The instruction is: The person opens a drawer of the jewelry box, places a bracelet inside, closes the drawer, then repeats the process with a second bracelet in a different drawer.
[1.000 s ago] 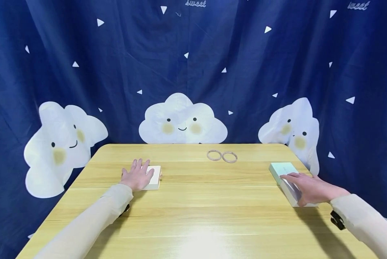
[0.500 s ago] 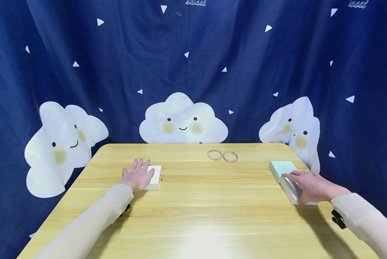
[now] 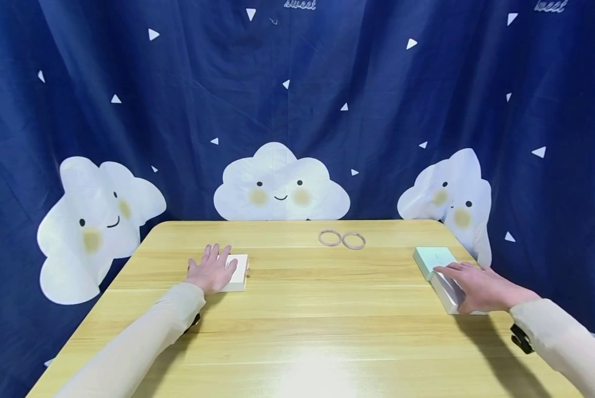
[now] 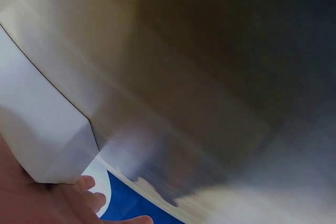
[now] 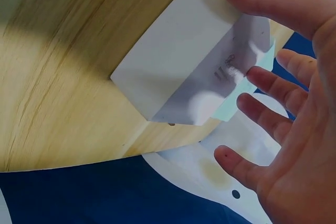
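Observation:
In the head view my left hand (image 3: 210, 273) rests with its fingers spread on a small flat white box (image 3: 236, 271) at the left of the table. Part of that box lies hidden under the hand; the left wrist view catches a pale corner of the box (image 4: 50, 114) beside the fingers. On the right side, my right hand (image 3: 481, 287) is spread over a longer white box (image 3: 445, 290). A mint-green box (image 3: 434, 260) stands directly against its far end. In the right wrist view the thumb lies along one side, and the fingers stretch out over a face with small printed writing.
Two thin rings (image 3: 329, 238) lie side by side near the far edge of the wooden table (image 3: 322, 315). Behind the table hangs a dark blue curtain (image 3: 287, 110) with white clouds and triangles.
The right hand, the longer white box and the mint-green box have shifted very slightly away from me since one second ago. The left hand and its box look still.

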{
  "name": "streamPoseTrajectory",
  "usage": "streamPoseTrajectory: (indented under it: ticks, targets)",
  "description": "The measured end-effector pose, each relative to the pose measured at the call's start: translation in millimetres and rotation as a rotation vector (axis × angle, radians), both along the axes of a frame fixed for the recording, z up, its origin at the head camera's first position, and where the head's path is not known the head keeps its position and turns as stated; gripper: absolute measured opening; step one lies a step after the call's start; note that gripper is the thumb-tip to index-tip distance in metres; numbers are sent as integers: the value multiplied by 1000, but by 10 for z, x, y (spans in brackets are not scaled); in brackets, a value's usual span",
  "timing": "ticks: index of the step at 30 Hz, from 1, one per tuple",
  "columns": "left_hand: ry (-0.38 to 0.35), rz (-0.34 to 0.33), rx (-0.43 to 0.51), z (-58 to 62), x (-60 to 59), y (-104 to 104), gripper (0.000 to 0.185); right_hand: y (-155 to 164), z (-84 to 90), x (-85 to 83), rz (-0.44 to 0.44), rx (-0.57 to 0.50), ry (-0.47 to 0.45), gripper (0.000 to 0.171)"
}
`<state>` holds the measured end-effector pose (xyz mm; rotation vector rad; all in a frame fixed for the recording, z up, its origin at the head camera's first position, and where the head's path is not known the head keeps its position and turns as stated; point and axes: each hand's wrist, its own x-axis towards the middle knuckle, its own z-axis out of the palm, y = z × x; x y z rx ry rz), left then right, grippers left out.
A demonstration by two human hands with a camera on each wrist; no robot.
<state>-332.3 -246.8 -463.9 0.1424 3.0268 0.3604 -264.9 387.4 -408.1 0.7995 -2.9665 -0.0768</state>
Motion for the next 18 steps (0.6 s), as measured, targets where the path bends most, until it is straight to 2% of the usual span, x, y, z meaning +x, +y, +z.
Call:
streamPoseTrajectory:
  ticks: [11,18]
  targets:
    - [-4,-2,5,19,-1,11,72,-9,-7,52,-25,-16,-1,96]
    - [-13,1,6,11,3,3,72,12,-28,62,-28,3,33,97]
